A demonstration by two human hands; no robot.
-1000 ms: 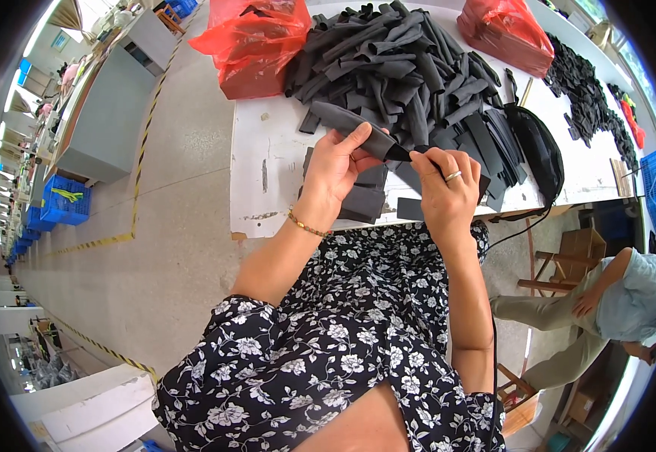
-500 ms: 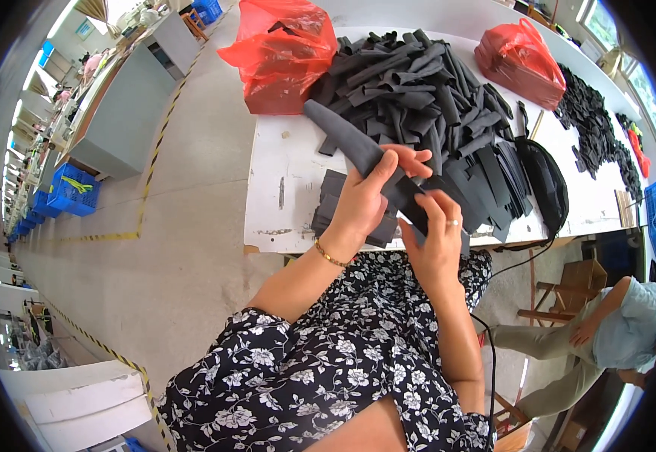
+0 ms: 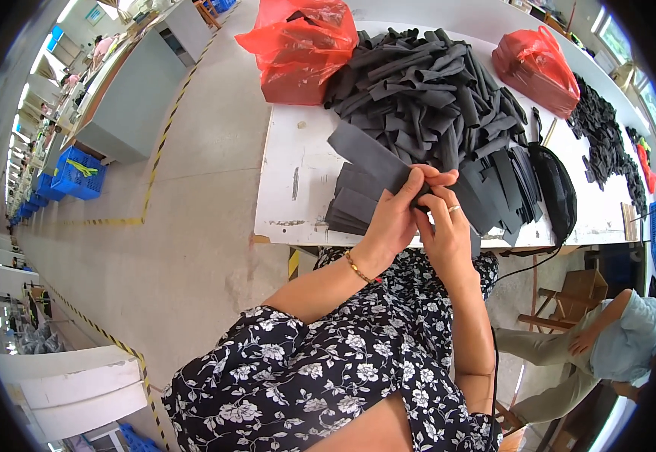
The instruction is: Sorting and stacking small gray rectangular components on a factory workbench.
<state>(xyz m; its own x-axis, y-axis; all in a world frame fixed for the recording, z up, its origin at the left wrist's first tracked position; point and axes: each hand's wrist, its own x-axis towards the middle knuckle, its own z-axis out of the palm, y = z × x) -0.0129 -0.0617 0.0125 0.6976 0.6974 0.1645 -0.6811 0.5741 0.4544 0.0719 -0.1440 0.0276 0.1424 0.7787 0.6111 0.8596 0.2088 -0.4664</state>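
Note:
My left hand grips a dark grey fabric strip, its thumb pressed on the strip, whose long end sticks out up and to the left. Close beside it, my right hand has its fingers curled and pinched on the strip's other end, which is mostly hidden between both hands. Just beyond them on the white table lies a big pile of similar strips. Flat stacks of grey pieces lie under and left of my hands, with another fanned stack to the right.
Red plastic bags flank the pile. A black bag and a smaller dark heap lie right. A co-worker in a light blue top is at the lower right. Blue crates line the aisle on the left.
My hands have come closer together and sit lower, with my left hand shifted rightward. The strip has tilted and its end is now bunched between my fingers. The head view has shifted slightly.

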